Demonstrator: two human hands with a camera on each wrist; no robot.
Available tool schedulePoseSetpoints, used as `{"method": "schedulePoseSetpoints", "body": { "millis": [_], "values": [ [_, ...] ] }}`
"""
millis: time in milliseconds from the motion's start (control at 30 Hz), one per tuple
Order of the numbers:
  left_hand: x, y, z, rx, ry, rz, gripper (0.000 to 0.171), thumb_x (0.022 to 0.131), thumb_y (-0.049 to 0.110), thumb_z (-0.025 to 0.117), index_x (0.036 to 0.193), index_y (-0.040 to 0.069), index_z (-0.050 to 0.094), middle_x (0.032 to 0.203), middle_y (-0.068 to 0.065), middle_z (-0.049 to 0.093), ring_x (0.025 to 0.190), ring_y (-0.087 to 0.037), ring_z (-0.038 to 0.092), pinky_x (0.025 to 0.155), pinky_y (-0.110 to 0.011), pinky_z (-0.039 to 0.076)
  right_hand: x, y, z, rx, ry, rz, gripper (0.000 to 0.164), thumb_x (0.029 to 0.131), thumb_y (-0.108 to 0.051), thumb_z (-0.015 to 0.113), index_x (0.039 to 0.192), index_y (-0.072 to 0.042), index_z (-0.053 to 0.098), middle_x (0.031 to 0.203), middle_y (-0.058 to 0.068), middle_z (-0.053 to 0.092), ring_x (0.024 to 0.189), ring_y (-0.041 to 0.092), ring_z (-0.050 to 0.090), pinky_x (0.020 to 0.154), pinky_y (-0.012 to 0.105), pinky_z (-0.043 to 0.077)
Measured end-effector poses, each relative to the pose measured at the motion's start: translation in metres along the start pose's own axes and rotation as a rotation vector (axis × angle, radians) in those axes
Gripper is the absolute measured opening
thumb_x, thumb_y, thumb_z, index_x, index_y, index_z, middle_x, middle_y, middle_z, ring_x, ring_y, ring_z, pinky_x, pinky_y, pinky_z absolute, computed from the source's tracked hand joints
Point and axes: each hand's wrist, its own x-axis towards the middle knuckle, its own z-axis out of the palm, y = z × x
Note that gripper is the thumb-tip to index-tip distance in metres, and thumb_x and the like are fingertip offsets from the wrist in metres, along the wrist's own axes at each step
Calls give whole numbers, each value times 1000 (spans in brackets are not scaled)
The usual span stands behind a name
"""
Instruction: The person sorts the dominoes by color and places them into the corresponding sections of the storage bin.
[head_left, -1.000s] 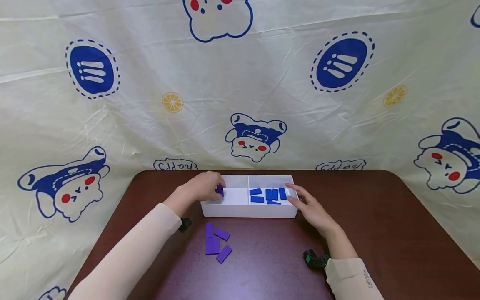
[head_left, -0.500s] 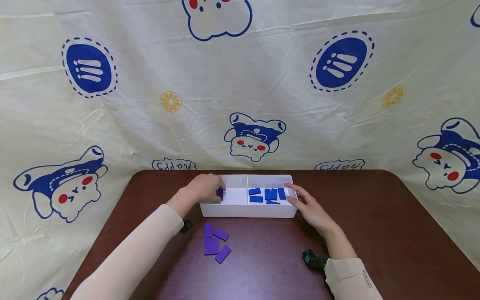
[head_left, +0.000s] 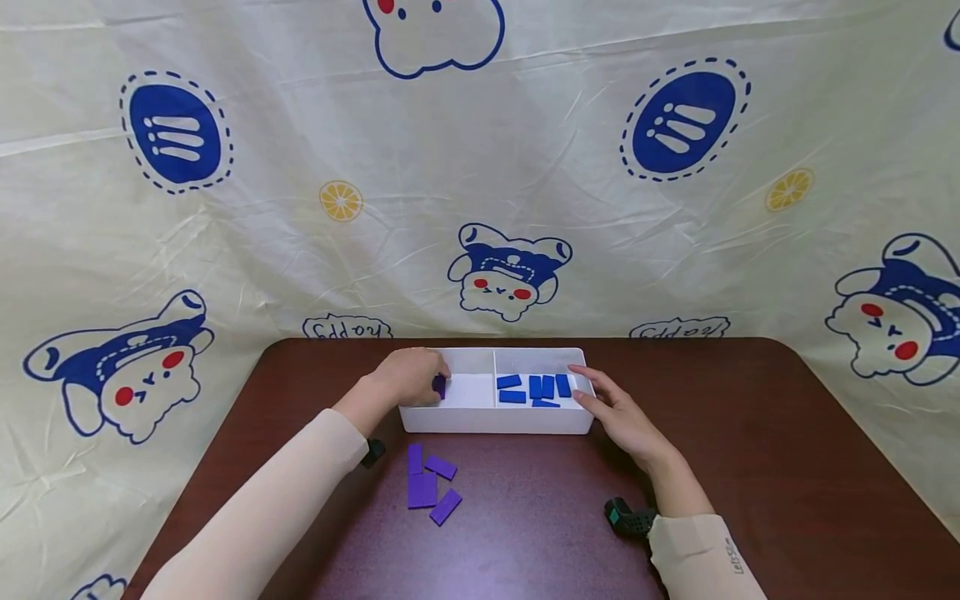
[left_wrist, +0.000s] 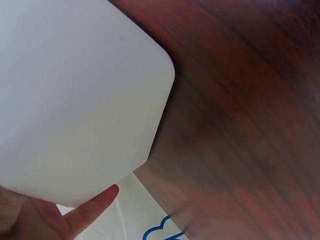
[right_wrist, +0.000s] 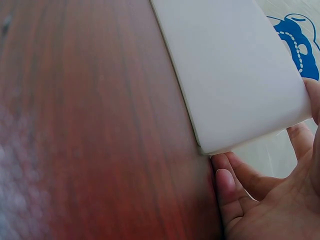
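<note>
In the head view a long white box (head_left: 480,422) with a divider lies on the brown table. My left hand (head_left: 408,377) reaches over its left end and pinches a purple tile (head_left: 439,387) inside the left compartment; the fingertips are mostly hidden. The right hand (head_left: 618,415) grips the box's right end, thumb and index finger over the rim. Its other fingers (right_wrist: 227,187) curl by the bottom corner in the right wrist view. Several blue tiles (head_left: 536,387) lie in the right compartment. The left wrist view shows the box's outer wall (left_wrist: 85,100) and a finger (left_wrist: 92,210) along its rim.
Several purple tiles (head_left: 423,490) lie on the table (head_left: 525,517) in front of the box, left of centre. Behind the table's far edge hangs a pale printed cloth (head_left: 420,267). Each wrist wears a dark band, the right one (head_left: 630,518) plainly visible.
Over the last second the left hand has shifted slightly down at the box's left end, the purple tile still at its fingertips. My right hand keeps its place.
</note>
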Motion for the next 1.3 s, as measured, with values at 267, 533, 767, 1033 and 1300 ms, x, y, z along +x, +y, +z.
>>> {"method": "schedulePoseSetpoints", "body": {
  "millis": [267,533,767,1033,1300],
  "values": [
    [0,0,-1,-4,10,6,35,85,20,81,120,18,78,126,-1,74,117,-25,67,95,-44,56,0,-2,0,-4,-1,11,59,105,-49,55,160,-38,36,174,13,15,157,48,14,116,81,14],
    [-1,0,-1,-6,4,3,35,86,20,80,122,18,77,126,-2,74,118,-25,67,96,-44,56,1,-3,1,-1,-7,15,60,105,-49,54,161,-38,35,174,14,14,157,48,15,116,81,14],
    [-1,0,-3,-16,5,-11,35,86,21,80,121,18,78,124,-1,74,109,-22,67,92,-42,56,0,-4,1,-4,-9,27,60,105,-49,54,161,-38,34,175,13,12,158,49,11,116,81,13],
    [-6,-1,-7,-43,34,-14,42,86,24,81,127,16,75,131,-1,72,100,-18,64,87,-41,56,-1,-4,0,-2,-10,32,61,105,-50,54,161,-39,33,175,14,13,158,49,13,116,81,14],
    [-17,-2,-16,-67,60,-8,44,88,27,82,129,13,74,130,-3,72,119,-23,68,101,-43,56,-1,-4,1,0,-8,34,61,105,-50,54,161,-38,33,174,13,14,157,47,15,117,80,15]
  ]
}}
